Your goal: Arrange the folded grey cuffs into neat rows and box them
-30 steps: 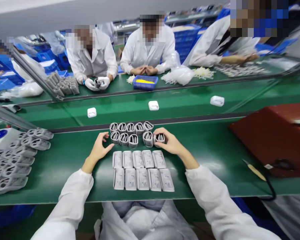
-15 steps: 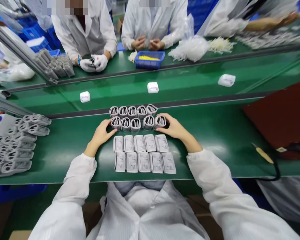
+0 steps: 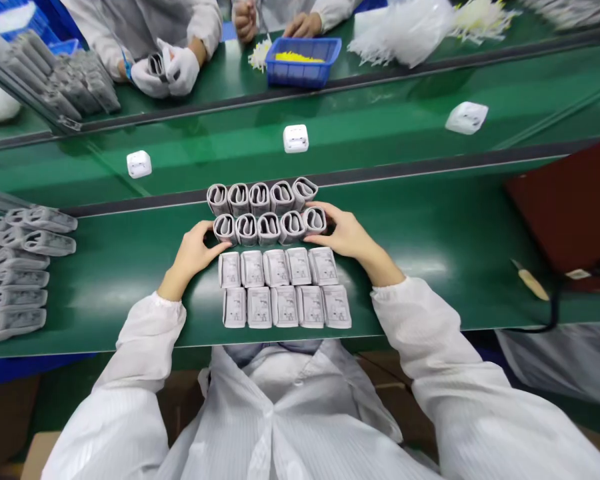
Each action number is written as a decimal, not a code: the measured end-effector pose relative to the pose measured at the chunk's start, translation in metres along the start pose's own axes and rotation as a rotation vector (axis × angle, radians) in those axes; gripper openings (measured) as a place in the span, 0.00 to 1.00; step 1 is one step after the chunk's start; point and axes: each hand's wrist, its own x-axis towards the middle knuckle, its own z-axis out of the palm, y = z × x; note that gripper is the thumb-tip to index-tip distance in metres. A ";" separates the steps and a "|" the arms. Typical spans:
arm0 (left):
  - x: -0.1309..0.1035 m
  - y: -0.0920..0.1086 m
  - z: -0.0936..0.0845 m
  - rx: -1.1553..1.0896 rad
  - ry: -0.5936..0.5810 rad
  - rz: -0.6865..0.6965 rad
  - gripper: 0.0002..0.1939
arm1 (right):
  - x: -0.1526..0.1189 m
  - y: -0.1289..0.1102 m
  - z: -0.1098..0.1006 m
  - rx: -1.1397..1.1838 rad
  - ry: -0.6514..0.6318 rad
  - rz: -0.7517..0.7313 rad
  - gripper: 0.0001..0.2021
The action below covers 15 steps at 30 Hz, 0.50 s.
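Observation:
Two rows of rolled grey bundles stand on end on the green table, several in each. My left hand (image 3: 194, 250) curves round the left end of the nearer upright row (image 3: 269, 229), thumb in front and fingers behind. At the right end of that same row, my right hand (image 3: 344, 233) grips the last bundle (image 3: 314, 221) between thumb and fingers. The farther upright row (image 3: 259, 199) stands directly behind, untouched. Closer to the table's front edge lie two rows of flat grey packets (image 3: 285, 307) with printed faces up.
Many grey bundles (image 3: 13, 277) are stacked at the left. At the right are a dark red sheet (image 3: 570, 220) and a tool with a pale handle (image 3: 533, 285). White adapters (image 3: 296, 139) sit beyond the table, and co-workers' hands are near a blue tray (image 3: 303, 63).
The bundles in the nearer upright row have been pressed together and the gap in it has closed. My right hand has moved inward. The camera view has tilted down.

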 end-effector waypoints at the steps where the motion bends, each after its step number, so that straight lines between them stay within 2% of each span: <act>1: 0.000 -0.001 0.001 -0.022 0.015 -0.004 0.25 | -0.001 0.002 0.002 -0.003 0.011 0.025 0.45; 5: 0.002 -0.008 0.003 -0.106 0.080 0.024 0.35 | -0.004 0.012 0.005 0.064 0.051 0.047 0.52; 9: 0.002 -0.010 0.002 -0.090 0.039 0.070 0.36 | -0.008 0.017 0.003 0.076 0.036 0.042 0.51; 12: 0.002 -0.007 0.000 -0.053 0.031 0.060 0.35 | -0.009 0.016 0.001 0.006 0.050 0.017 0.46; 15: 0.001 -0.003 -0.002 0.000 0.020 0.023 0.34 | -0.009 0.006 0.000 -0.065 0.166 -0.003 0.37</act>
